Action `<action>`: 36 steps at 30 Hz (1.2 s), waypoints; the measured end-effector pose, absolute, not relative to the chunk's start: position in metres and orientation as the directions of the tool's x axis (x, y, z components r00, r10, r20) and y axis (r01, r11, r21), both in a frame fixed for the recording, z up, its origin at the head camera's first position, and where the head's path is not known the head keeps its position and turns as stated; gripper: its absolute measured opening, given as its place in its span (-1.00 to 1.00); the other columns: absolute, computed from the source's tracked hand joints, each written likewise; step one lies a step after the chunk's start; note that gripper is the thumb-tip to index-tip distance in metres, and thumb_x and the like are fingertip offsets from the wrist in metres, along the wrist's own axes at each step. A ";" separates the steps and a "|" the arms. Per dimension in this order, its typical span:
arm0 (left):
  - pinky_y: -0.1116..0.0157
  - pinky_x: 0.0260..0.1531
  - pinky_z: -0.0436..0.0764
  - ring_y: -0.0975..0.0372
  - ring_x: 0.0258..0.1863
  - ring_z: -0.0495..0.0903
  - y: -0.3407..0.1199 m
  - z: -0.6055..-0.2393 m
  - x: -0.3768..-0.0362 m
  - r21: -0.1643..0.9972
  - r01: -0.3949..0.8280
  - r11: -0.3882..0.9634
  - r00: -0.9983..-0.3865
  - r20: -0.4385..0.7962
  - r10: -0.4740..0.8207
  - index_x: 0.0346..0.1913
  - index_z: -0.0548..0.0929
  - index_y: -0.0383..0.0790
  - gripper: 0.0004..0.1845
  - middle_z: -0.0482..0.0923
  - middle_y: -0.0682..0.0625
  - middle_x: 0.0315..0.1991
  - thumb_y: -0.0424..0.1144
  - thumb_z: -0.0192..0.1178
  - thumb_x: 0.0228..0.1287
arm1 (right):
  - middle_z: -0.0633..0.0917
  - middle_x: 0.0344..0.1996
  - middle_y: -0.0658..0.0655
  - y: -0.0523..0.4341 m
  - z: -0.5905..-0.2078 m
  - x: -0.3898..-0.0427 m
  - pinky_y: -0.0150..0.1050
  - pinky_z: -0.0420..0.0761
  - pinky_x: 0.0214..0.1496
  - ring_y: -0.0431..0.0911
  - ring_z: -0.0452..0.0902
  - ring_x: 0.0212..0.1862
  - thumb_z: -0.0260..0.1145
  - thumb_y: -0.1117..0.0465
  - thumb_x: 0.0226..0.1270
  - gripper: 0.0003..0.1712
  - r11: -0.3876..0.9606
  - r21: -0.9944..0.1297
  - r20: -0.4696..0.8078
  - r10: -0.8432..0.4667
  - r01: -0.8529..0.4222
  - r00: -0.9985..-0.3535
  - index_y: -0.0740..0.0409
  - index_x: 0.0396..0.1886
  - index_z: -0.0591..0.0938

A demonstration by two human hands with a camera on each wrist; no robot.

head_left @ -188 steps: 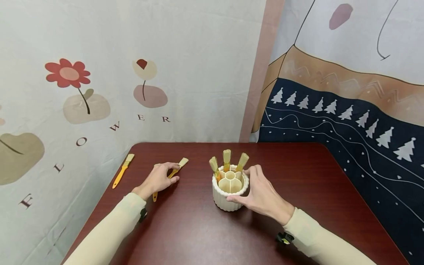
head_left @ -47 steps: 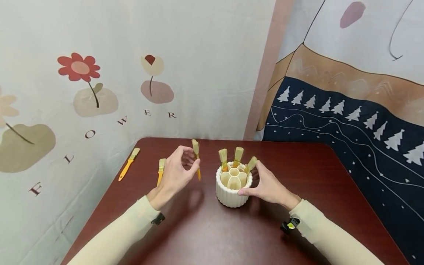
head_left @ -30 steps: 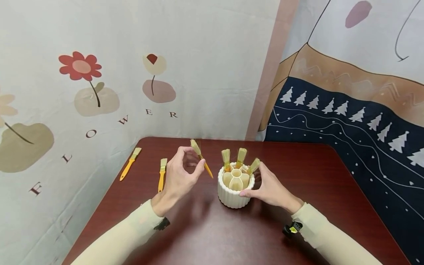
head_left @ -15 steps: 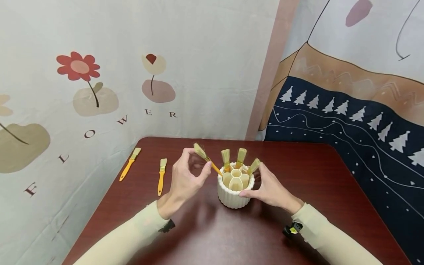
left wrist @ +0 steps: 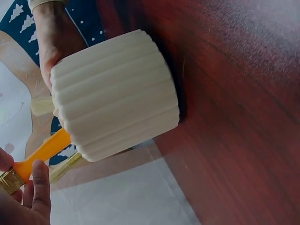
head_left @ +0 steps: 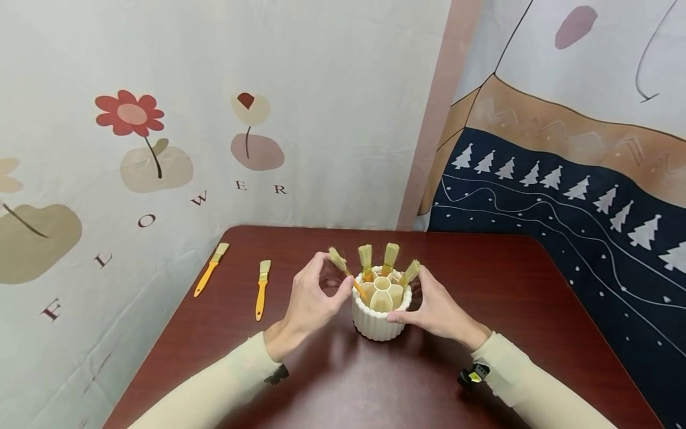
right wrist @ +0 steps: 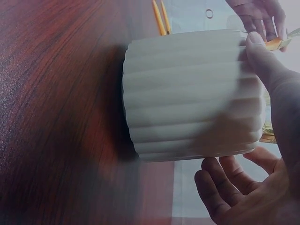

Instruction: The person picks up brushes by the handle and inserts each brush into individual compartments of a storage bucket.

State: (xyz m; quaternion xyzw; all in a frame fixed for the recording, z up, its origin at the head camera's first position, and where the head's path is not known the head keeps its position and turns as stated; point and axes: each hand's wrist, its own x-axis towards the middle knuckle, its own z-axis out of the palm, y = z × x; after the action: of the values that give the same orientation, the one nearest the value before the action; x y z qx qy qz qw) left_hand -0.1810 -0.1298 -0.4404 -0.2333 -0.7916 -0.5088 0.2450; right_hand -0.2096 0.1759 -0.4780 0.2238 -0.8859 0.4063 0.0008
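Note:
A white ribbed round holder [head_left: 377, 328] with petal-shaped compartments stands on the table, and three bristle brushes [head_left: 390, 255] are upright in its back and right slots. My left hand [head_left: 313, 301] pinches another yellow-handled brush [head_left: 339, 261] near its metal band. That brush leans left, its handle end inside a left compartment. In the left wrist view, its orange-yellow handle [left wrist: 51, 146] passes over the holder's rim. My right hand [head_left: 442, 310] grips the holder's right side, thumb on the near rim; the right wrist view shows the thumb [right wrist: 262, 56] at the rim and fingers along the opposite side.
Two flat yellow-handled brushes lie on the left of the table: one brush [head_left: 261, 290] nearer the holder, another brush [head_left: 211, 269] by the left edge. The dark red table [head_left: 482, 280] meets a printed cloth backdrop [head_left: 321, 119] behind.
My left hand picked the brush up from the table, carried it right, tilted it, and lowered its handle end into the holder. The right hand has kept its grip on the holder.

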 end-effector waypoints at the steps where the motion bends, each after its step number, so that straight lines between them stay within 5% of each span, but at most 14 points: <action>1: 0.27 -0.13 0.94 0.21 -0.19 0.90 -0.129 -0.442 -0.181 0.697 0.611 0.374 -0.778 0.616 0.123 0.11 0.67 -0.22 -0.68 0.84 -0.10 -0.12 -0.42 0.55 0.43 | 0.69 0.28 0.10 0.176 -0.478 -0.210 -0.21 0.83 0.22 -0.10 0.73 0.21 0.87 -0.31 0.13 0.16 0.570 -0.718 0.184 -0.397 -0.399 -0.899 0.02 0.52 0.43; 36: 0.22 -0.04 0.91 0.17 -0.08 0.89 -0.118 -0.464 -0.177 0.662 0.528 0.533 -0.839 0.504 0.205 0.06 0.68 -0.15 -0.68 0.82 -0.01 -0.07 -0.32 0.60 0.39 | 0.70 0.26 0.10 0.175 -0.478 -0.208 -0.09 0.84 0.26 -0.09 0.74 0.21 0.90 -0.29 0.10 0.11 0.591 -0.681 0.226 -0.393 -0.433 -0.891 0.04 0.44 0.47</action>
State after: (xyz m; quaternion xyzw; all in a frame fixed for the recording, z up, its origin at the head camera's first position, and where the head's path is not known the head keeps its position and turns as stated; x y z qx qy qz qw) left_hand -0.1770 -0.1176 -0.4641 -0.2142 -0.8554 -0.4334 0.1860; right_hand -0.2077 0.1746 -0.4778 0.2316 -0.8915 0.3885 0.0257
